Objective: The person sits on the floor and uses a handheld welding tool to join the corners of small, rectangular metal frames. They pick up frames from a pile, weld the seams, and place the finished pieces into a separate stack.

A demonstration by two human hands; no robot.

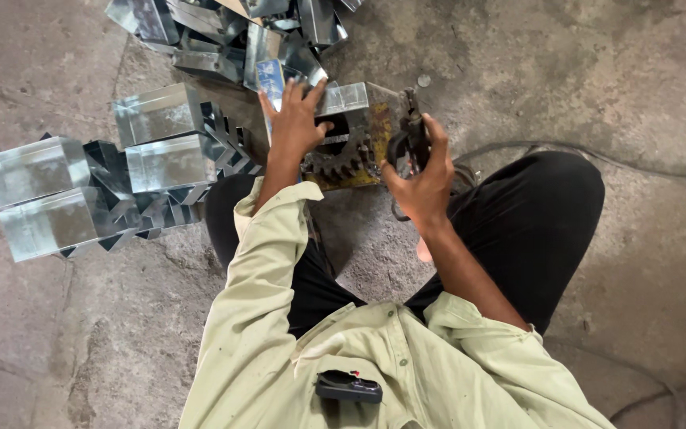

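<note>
The sheet-metal piece [341, 99] sits right on top of a small machine [359, 143] on the concrete floor [581, 63], directly in front of the person's crossed legs. It lies just ahead of the left hand [295, 119], basically under the fingertips, w/ its long axis running left-right across the machine. Left hand is def the nearer one: palm down, fingers spread flat, pressing on the near-left end of the piece and not wrapped round anything. The piece itself looks like a shiny folded galvanised box/channel, light grey, sharp creased edges, a bit reflective.

The machine under it is grimy, yellowish base, w/ a dark toothed gear [339, 159] showing on the near side, just right of the left wrist. Right hand [421, 171] is to the right of the piece, closed tight round a dark handle or lever [406, 139] that sticks up from the machine's right side. Can't tell exactly how that handle joins the body, too dark there.

Further out: to the left, a cluster of finished-looking metal boxes [81, 191] w/ cut tabs, lying on their sides, touching each other. At the top, a looser pile of bent offcuts/blanks [232, 32], one w/ a bluish face. A cable [533, 147] runs across the floor behind the right knee. Small black device [347, 387] clipped to the pale green shirt.
</note>
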